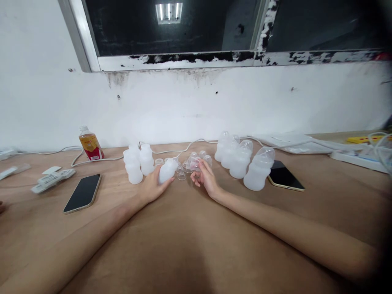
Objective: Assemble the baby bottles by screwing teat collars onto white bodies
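My left hand [153, 183] is wrapped round a frosted white baby bottle [167, 172], which leans to the right with its neck toward the middle. My right hand [206, 178] has its thumb and fingers closed at a clear dome cap [193, 164] at the near side of a small pile of clear caps [202, 154]. Clear nipples [181, 174] lie between my two hands. To the left of my left hand stand several frosted bottles without caps [134, 171]. On the right, several bottles with clear dome caps [257, 171] stand in a slanting row.
A phone [82, 193] and white plastic pieces [52, 179] lie at left, near a drink bottle [91, 143]. Another phone [284, 175] lies behind the capped bottles. A white cable [191, 143] runs along the back. A plastic bag [294, 143] and a power strip [361, 157] lie at right.
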`<state>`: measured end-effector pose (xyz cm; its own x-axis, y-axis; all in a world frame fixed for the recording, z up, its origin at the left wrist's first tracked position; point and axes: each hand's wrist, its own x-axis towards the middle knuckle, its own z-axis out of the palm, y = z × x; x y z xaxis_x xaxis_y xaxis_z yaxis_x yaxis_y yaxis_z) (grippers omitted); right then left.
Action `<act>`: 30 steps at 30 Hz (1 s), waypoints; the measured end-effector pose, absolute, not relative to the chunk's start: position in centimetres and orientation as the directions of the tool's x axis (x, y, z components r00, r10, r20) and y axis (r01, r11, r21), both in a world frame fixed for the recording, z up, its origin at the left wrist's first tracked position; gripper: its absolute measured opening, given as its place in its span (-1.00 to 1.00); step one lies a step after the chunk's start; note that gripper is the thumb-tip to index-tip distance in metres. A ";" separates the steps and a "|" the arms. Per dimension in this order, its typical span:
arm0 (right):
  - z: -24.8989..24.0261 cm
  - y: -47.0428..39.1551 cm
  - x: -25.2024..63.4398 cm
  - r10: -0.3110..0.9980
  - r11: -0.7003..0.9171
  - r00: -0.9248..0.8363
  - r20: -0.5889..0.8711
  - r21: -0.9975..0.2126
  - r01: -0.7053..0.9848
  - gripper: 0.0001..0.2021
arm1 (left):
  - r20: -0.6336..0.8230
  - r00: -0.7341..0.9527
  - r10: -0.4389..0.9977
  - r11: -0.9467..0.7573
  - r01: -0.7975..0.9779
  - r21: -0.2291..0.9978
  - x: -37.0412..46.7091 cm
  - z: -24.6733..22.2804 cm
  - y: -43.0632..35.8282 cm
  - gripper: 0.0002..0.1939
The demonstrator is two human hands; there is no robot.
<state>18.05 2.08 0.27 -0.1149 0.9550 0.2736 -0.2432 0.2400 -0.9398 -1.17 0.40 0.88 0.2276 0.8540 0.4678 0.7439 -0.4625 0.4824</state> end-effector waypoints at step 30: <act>0.4 0.8 18.0 0.875 0.406 -0.301 0.378 -0.913 0.034 -0.67 | 0.455 0.327 0.828 -0.461 0.859 0.223 -0.7 1.4 -0.4 -0.47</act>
